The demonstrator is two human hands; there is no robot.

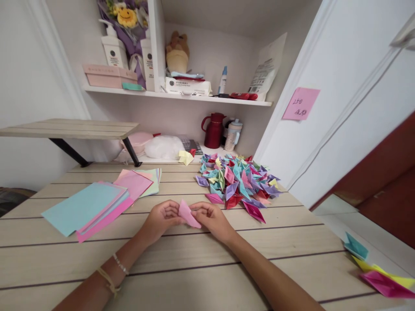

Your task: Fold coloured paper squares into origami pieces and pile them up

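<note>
Folded pink paper (188, 214), one piece, held at mid-table between two bare hands.
Head view, clock centred on that paper, as I stand and look: left hand (163, 219) pinching its edge at nine; right hand (213, 221) pinching it at three; coloured sheets (86, 205), loosely stacked, farther out at nine; folded paper boats (240, 183), heaped, at two; dark red jug (214, 133) toward one.

The left wrist (132, 250) wears a pale beaded bracelet (120, 264) and a yellowish band (109, 280)
</note>
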